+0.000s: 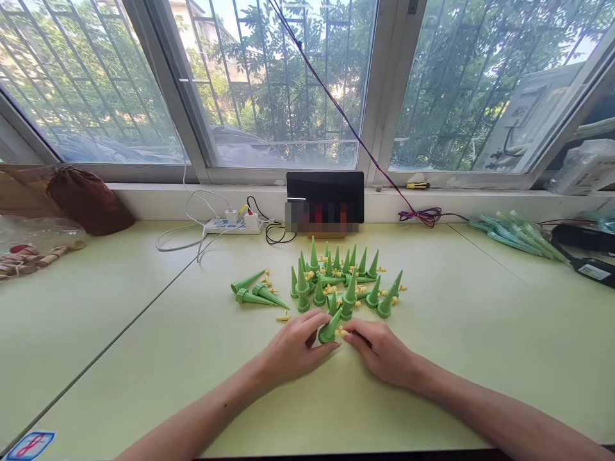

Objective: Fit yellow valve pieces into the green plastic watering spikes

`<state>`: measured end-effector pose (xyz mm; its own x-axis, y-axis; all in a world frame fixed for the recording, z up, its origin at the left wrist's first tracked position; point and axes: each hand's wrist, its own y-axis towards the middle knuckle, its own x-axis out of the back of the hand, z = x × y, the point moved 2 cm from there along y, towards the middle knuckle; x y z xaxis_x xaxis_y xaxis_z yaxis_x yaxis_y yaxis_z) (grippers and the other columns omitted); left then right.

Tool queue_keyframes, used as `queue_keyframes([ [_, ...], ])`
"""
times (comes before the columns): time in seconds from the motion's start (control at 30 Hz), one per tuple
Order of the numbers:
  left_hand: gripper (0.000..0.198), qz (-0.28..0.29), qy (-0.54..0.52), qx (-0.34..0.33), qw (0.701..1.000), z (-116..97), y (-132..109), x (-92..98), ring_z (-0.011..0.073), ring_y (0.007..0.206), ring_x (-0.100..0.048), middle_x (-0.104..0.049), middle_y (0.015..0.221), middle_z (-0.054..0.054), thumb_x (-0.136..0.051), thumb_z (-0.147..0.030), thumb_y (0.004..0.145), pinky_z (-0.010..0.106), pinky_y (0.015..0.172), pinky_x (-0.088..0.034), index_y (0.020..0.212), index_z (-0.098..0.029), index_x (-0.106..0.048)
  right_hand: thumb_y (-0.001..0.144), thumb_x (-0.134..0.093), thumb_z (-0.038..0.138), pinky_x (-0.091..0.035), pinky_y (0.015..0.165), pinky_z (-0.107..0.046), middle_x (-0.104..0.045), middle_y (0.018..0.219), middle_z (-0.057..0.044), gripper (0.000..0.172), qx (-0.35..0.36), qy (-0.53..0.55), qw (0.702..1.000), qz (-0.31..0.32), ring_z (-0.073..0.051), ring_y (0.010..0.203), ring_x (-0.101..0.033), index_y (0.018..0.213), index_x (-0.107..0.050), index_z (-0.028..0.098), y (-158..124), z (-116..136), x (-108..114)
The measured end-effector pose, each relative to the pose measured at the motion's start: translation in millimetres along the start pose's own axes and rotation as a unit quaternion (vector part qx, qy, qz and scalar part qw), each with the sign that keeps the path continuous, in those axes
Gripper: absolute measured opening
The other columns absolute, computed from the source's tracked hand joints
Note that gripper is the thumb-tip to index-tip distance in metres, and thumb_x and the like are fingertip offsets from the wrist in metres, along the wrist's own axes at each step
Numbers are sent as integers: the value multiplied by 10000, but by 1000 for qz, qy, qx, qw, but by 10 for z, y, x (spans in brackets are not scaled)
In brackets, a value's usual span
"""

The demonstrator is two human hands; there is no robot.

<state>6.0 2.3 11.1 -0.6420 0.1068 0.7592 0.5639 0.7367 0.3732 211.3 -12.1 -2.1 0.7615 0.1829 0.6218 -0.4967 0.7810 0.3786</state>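
My left hand [305, 339] grips a green plastic plant watering spike [330, 328], its pointed tip tilted up and to the right. Close beside it, my right hand [377, 346] pinches a small yellow plastic valve [341, 331] between thumb and fingertips, near the spike's wide ribbed end. Whether valve and spike touch, I cannot tell. Just beyond both hands stands a cluster of green spikes [350, 294], many upright and some lying down, with yellow valves among them. Left of the cluster lie several more green spikes [259, 296] and a loose yellow valve [283, 317].
A dark-screened tablet [325, 198] leans at the back under the window. To its left sits a power strip [233, 226] with cables. Bundled wires [423, 216] and plastic bags [519, 237] lie back right; a brown pouch [89, 200] is at far left. The table [144, 378] is pale yellow.
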Motion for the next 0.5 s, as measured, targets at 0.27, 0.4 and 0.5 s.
queue_keyframes([
  [0.27, 133, -3, -6, 9, 1000, 30, -14, -21, 93, 577, -421, -527, 770, -37, -676, -254, 892, 226, 566, -340, 873, -194, -559, 1039, -506, 341, -426, 582, -272, -570, 653, 26, 187, -33, 21, 999, -11, -149, 566, -515, 990, -610, 195, 1, -2, -1],
  [0.4, 159, 2, -4, 4, 1000, 38, -18, -25, 98, 591, -415, -517, 778, -35, -684, -267, 897, 231, 571, -337, 865, -194, -547, 1010, -523, 311, -384, 549, -264, -495, 628, 54, 136, -37, 30, 999, -8, -135, 532, -450, 1010, -584, 189, -15, -12, -14],
  [0.5, 188, 11, -16, 6, 1000, 27, -7, -11, 100, 592, -415, -503, 777, -34, -697, -278, 891, 231, 566, -343, 842, -194, -536, 1008, -511, 281, -387, 569, -269, -510, 631, 50, 116, -36, 25, 999, -6, -139, 547, -461, 993, -584, 192, -21, -17, -17],
])
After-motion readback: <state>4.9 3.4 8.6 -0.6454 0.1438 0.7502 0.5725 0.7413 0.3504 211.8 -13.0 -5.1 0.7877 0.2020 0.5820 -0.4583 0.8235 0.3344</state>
